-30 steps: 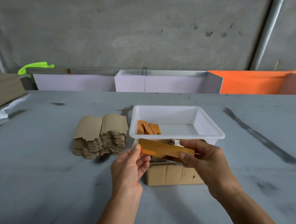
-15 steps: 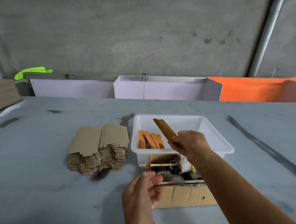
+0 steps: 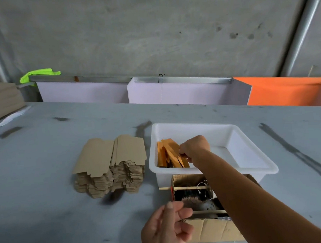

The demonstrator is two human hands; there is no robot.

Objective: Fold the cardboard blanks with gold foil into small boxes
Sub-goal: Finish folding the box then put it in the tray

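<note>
One view only, from the head, looking down on a grey bench point(image 3: 47, 184). The right hand point(image 3: 194, 147) reaches into the white tray point(image 3: 252, 164), at its left end, and its fingertips pinch the top of a folded gold box point(image 3: 174, 154) which leans on the other gold boxes there. I cannot tell if the box already rests on the tray floor or hangs in the grip. The left hand point(image 3: 166, 228) is near the body, half curled, fingers loosely bent, holding nothing. Just behind its fingers stands an open cardboard carton point(image 3: 209, 229) with some thread and dark material inside. The stack of flat cardboard blanks point(image 3: 109, 165) lies to the left of the tray, near it but not touching.

What could go wrong, in my judgement: if the fingers let go too early, the box may fall flat or push over the leaning ones, because they stand only against each other and the tray wall. A light folded box may also spring open again if the flaps are not well tucked. The right forearm passes over the open carton, so pulling back low could catch its raised flap or the thread.

For room: the right part of the tray is free, so more boxes fit there. The bench left of and before the blanks is open, so the left hand has an easy way to the stack. The tray rim is low at the near side.
</note>
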